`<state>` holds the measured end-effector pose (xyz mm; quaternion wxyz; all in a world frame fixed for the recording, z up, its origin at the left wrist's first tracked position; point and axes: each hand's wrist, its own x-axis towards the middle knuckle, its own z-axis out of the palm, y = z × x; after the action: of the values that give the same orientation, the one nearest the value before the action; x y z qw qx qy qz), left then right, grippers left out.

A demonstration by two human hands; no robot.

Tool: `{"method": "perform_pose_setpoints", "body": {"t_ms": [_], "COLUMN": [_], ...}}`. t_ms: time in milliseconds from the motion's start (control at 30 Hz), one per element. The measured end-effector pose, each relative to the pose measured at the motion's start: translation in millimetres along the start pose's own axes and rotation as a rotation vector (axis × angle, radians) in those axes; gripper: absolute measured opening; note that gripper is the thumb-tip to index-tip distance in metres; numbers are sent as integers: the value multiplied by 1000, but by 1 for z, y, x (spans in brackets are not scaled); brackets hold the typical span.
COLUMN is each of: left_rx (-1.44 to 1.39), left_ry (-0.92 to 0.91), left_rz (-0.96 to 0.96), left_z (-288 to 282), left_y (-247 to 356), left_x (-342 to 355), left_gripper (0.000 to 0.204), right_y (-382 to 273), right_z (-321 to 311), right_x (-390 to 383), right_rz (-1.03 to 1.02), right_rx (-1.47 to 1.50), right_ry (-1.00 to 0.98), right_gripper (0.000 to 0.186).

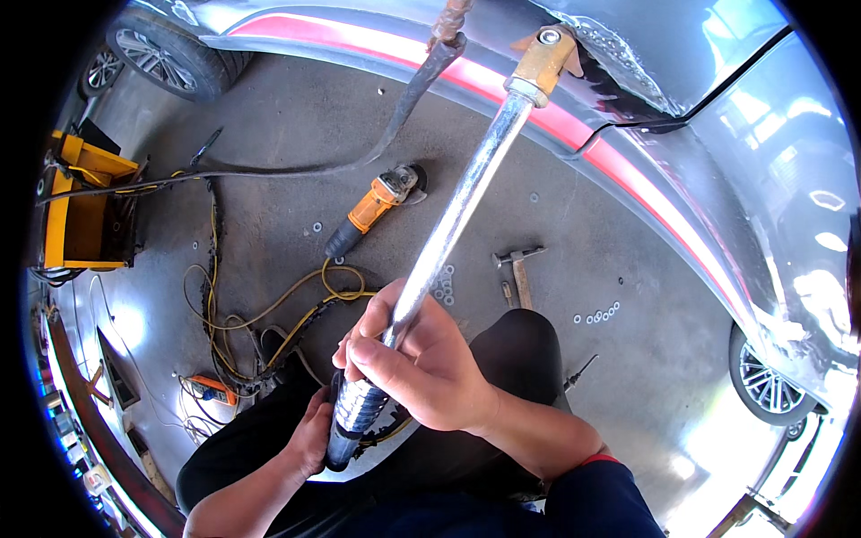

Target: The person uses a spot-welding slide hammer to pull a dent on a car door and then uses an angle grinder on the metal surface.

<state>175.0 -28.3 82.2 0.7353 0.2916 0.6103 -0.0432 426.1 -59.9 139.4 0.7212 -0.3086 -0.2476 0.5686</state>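
A long shiny metal rod [457, 211] runs from my hands up to a brass-coloured head [543, 56] set against the dented grey car panel [628, 63]. My right hand [421, 359] is wrapped around the rod's lower part. My left hand [314, 435] grips the dark taped handle [354, 417] at its lower end. A thick dark cable [404, 108] hangs from a second tool at the top and trails left across the floor.
An orange angle grinder [377, 206] lies on the concrete floor, with a hammer [518, 269] and scattered washers [596, 316] near my knee. Yellow cords [269, 309] coil at left beside a yellow machine [81, 202]. Car wheels [767, 386] sit at right and top left.
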Motion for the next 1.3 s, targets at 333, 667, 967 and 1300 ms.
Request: {"method": "perform_pose_setpoints", "body": {"t_ms": [333, 667, 967, 1300], "left_rx": [-35, -25, 1, 158], "left_ry": [-1, -10, 37, 15], "left_rz": [20, 37, -2, -41], "left_z": [-2, -4, 6, -38], "left_y": [4, 3, 18, 11], "left_x": [-2, -1, -13, -39], "left_gripper": [51, 50, 49, 70], "right_y": [-2, -1, -1, 4], "right_z": [2, 1, 3, 25], "right_x": [3, 4, 4, 21], "right_rz": [-22, -31, -33, 70], "right_rx": [1, -23, 6, 186], "right_ry": [-5, -8, -9, -26], "right_gripper": [12, 11, 10, 16]}}
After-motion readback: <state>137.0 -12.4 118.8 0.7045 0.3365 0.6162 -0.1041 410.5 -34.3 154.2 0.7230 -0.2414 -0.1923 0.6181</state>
